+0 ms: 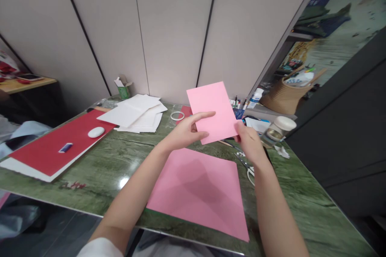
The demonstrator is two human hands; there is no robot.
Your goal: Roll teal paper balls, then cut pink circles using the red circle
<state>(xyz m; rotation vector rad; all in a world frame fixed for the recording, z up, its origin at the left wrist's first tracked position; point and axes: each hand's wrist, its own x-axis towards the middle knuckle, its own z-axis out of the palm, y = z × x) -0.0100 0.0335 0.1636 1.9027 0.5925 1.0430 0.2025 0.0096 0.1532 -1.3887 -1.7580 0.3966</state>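
A small pink sheet of paper (pixel 211 102) is raised above the table, tilted, with its plain face toward me. My left hand (pixel 188 128) has the sheet's left edge, a finger and the thumb lying on the near face; its other fingers are partly hidden. At the lower right corner, my right hand (pixel 249 138) pinches the paper between thumb and fingers. Below both hands a larger pink sheet (pixel 199 192) lies flat near the table's front edge, with a shadow across it. Scissors with white handles (pixel 251 173) rest beside it, partly behind my right forearm.
On the green table (pixel 120 156), a red sheet (pixel 60 140) carries a white mouse (pixel 96 132) and a small purple-and-white item (pixel 65 147). White papers (pixel 135 112), a tape roll (pixel 177 116) and a green box (pixel 123 90) sit farther back. A white-lidded jar (pixel 279 130) stands right.
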